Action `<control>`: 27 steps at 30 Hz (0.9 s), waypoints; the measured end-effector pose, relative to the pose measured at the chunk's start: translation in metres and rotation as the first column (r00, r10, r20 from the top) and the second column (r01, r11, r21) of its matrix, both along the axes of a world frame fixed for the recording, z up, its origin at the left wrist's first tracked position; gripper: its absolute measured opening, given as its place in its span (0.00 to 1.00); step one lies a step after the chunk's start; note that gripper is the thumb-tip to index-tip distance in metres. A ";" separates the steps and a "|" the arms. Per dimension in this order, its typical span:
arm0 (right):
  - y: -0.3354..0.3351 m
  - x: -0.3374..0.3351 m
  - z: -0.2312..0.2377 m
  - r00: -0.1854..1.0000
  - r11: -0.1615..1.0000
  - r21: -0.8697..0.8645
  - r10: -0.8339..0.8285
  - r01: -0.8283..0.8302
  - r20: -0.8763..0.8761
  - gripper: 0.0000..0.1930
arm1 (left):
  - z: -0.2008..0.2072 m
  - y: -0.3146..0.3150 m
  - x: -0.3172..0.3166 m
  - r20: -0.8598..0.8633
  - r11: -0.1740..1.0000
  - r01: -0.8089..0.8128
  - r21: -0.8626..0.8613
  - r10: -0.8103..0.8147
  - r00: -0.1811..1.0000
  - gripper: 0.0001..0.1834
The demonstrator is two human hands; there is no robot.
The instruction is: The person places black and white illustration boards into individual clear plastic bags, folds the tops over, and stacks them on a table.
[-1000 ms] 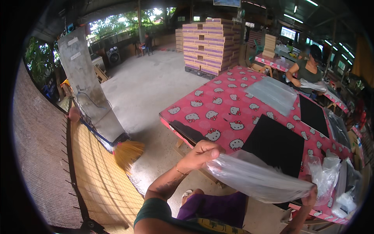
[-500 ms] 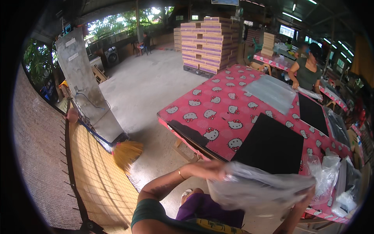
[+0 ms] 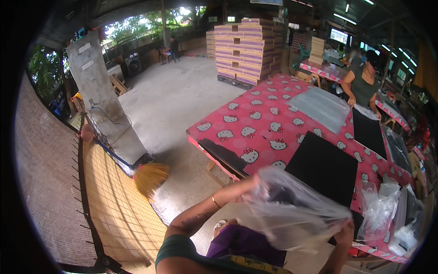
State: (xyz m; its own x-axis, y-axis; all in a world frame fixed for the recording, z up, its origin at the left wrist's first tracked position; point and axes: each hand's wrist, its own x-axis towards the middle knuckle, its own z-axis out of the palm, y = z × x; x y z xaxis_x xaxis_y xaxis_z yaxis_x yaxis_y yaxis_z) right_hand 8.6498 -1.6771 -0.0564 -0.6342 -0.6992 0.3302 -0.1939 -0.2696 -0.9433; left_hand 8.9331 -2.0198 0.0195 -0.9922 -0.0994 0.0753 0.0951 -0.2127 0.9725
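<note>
A clear plastic bag (image 3: 292, 210) is stretched between my two hands, in front of the table's near edge. My left hand (image 3: 244, 188) grips its left end, with the fingers partly blurred. The bag's right corner is pinched in my right hand (image 3: 345, 229). Just beyond the bag, a flat black panel (image 3: 321, 162) lies on the pink table (image 3: 255, 112) with a cartoon-cat cover. Part of the panel's near side shows hazily through or behind the plastic.
Crumpled clear bags (image 3: 381, 208) lie at the table's right. A clear plastic sheet (image 3: 319, 108) is spread farther back. Across the table, a person (image 3: 364, 84) handles plastic over another black panel (image 3: 368, 132). Stacked cartons (image 3: 248, 52) stand behind; a broom (image 3: 151, 179) leans at left.
The bag has been spread wider and tilted, its left end higher. My right hand has moved left and slightly down. Across the table, the person's plastic has come down over the other panel.
</note>
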 end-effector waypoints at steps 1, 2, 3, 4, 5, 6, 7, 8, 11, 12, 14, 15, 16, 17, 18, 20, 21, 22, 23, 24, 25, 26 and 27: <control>0.001 -0.003 -0.003 0.949 0.949 -0.198 -0.275 0.244 -0.154 0.12 | -0.002 0.003 -0.002 0.102 0.856 0.165 -0.489 -0.132 0.986 0.25; -0.003 -0.006 -0.002 0.978 0.935 -0.319 -0.097 0.153 0.186 0.14 | -0.006 0.006 -0.003 0.125 0.797 0.225 -0.561 -0.188 0.974 0.23; -0.005 -0.007 0.000 0.867 0.869 -0.465 0.092 0.171 0.490 0.16 | -0.020 0.010 -0.005 0.151 0.729 0.286 -0.621 -0.247 0.957 0.21; -0.003 -0.015 0.010 0.746 0.794 -0.602 0.450 -0.083 0.491 0.17 | -0.036 0.010 -0.007 0.183 0.653 0.343 -0.675 -0.302 0.936 0.20; -0.003 -0.018 0.019 0.511 0.617 -0.731 0.746 -0.289 0.427 0.18 | -0.060 -0.002 -0.009 0.159 0.662 0.307 -0.684 -0.275 0.948 0.14; -0.002 -0.006 0.023 0.671 0.792 -0.579 0.537 -0.194 0.510 0.19 | -0.042 -0.006 -0.004 0.098 0.791 0.193 -0.580 -0.167 0.981 0.14; -0.003 0.014 0.024 0.790 0.912 -0.405 0.291 -0.060 0.540 0.20 | -0.025 -0.011 0.003 0.054 0.887 0.066 -0.456 -0.046 0.997 0.14; -0.003 0.027 0.023 0.860 0.969 -0.229 0.033 0.098 0.510 0.22 | -0.035 -0.012 0.008 -0.074 0.982 -0.189 0.013 0.189 0.979 0.13; 0.000 0.006 0.018 0.791 0.671 0.439 0.581 -0.598 0.189 0.23 | -0.002 -0.018 0.008 -0.268 0.842 -0.196 0.503 0.367 0.891 0.12; -0.018 0.025 0.032 0.774 0.569 0.620 0.625 -0.540 0.100 0.26 | -0.002 -0.017 0.004 -0.264 0.781 -0.183 0.597 0.406 0.875 0.12; -0.010 0.016 0.008 0.836 0.827 0.164 0.498 -0.538 0.231 0.23 | -0.012 -0.016 0.001 -0.185 0.730 -0.141 0.669 0.347 0.920 0.13; -0.006 0.012 -0.003 0.837 0.892 -0.075 0.446 -0.447 0.317 0.22 | -0.014 -0.016 0.000 -0.148 0.700 -0.120 0.705 0.310 0.939 0.13; -0.002 0.008 -0.013 0.816 0.904 -0.298 0.410 -0.305 0.408 0.20 | -0.015 -0.016 0.003 0.012 0.864 -0.174 0.472 0.191 0.982 0.13; -0.010 0.021 0.003 0.826 0.948 -0.304 0.094 0.096 0.555 0.19 | -0.015 -0.015 0.007 0.207 0.966 -0.161 0.203 0.118 0.971 0.13; -0.018 0.035 0.024 0.701 0.843 -0.243 -0.202 0.480 0.684 0.17 | -0.022 -0.014 0.007 0.234 0.998 -0.049 0.031 0.041 0.971 0.13; -0.009 0.019 0.004 0.739 0.823 -0.059 -0.473 0.565 0.480 0.17 | -0.034 -0.010 0.006 0.126 1.000 -0.030 -0.001 0.030 0.992 0.13; -0.004 0.019 -0.001 0.779 0.864 -0.104 -0.383 0.492 0.497 0.17 | -0.039 -0.009 0.004 0.003 0.982 -0.109 0.153 0.110 0.994 0.12; 0.002 0.019 -0.008 0.812 0.907 -0.177 -0.238 0.383 0.533 0.18 | -0.041 -0.009 0.003 -0.106 0.936 -0.164 0.312 0.205 0.973 0.12; 0.011 0.018 -0.015 0.824 0.935 -0.246 -0.077 0.255 0.561 0.18 | -0.014 -0.012 0.002 -0.132 0.895 -0.273 0.353 0.337 0.932 0.10; 0.015 0.019 -0.020 0.813 0.948 -0.300 0.089 0.108 0.576 0.19 | -0.017 -0.028 0.007 -0.254 0.826 -0.127 0.550 0.309 0.917 0.11; 0.019 0.020 -0.025 0.784 0.945 -0.325 0.227 -0.034 0.578 0.19 | -0.022 -0.034 0.009 -0.198 0.803 -0.246 0.543 0.407 0.892 0.11; 0.024 0.020 -0.027 0.745 0.929 -0.334 0.336 -0.160 0.577 0.20 | -0.021 -0.036 0.008 -0.143 0.770 -0.354 0.530 0.492 0.859 0.10; 0.028 0.020 -0.029 0.706 0.904 -0.322 0.423 -0.283 0.568 0.21 | -0.022 -0.035 0.006 -0.102 0.732 -0.392 0.557 0.529 0.843 0.10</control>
